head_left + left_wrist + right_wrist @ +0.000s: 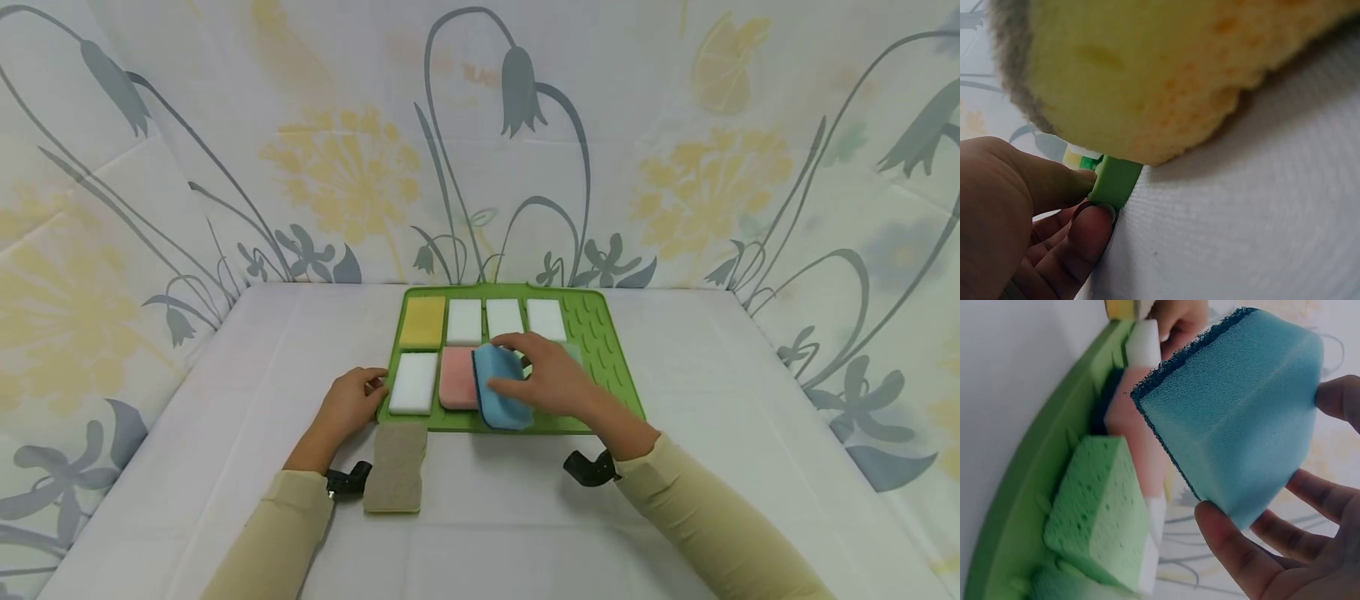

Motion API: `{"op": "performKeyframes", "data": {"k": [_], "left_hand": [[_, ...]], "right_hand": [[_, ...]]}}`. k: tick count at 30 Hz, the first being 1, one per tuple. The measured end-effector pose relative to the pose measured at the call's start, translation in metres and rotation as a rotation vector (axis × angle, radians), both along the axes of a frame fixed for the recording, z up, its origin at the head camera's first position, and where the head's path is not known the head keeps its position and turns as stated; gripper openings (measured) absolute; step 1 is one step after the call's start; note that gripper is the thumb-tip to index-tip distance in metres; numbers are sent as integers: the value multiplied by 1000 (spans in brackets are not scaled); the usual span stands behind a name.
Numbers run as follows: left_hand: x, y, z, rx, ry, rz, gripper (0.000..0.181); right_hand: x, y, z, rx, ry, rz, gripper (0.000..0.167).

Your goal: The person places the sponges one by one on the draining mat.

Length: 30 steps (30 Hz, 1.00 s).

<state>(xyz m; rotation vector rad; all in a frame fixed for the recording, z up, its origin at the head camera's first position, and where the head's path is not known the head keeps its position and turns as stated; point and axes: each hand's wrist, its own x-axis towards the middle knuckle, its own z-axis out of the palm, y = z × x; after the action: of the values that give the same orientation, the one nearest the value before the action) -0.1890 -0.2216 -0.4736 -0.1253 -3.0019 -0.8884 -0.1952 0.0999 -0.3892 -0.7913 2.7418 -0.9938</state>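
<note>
My right hand [558, 375] grips a blue sponge [501, 396] with a dark blue scouring layer, thumb and fingers at its edges. In the right wrist view the blue sponge [1235, 419] is tilted and held apart from the green ridged mat [1019, 487]. A pink sponge [457, 379] and a green sponge [1094, 512] lie on the mat close by, the green one mostly hidden in the head view. At the mat's near left side, my left hand [351, 408] pinches the green edge [1119, 181] between thumb and finger.
Along the mat's back row lie a yellow sponge [423, 322] and three white sponges [464, 321]. Another white sponge [413, 383] sits at front left. Before the mat, a sponge with a grey-brown top [396, 468] lies on the white table [495, 533]; its yellow side [1129, 69] looms in the left wrist view.
</note>
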Motion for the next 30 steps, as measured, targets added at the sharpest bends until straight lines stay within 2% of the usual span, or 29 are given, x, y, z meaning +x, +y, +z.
{"op": "performKeyframes", "data": {"k": [7,14,18,30], "left_hand": [[0,0,1,14,-23,10,39],[0,1,1,13,-27,19,39],[0,1,1,11,-32,27,39],[1,1,2,28,-34,24,38]], "right_hand": [[-16,18,9,4,28,-31,59],[-38,35,14,7,-15,-81,65],[-50,43,14,33,-32,-123,67],[-81,62,12,94,-4,-210,69]]}}
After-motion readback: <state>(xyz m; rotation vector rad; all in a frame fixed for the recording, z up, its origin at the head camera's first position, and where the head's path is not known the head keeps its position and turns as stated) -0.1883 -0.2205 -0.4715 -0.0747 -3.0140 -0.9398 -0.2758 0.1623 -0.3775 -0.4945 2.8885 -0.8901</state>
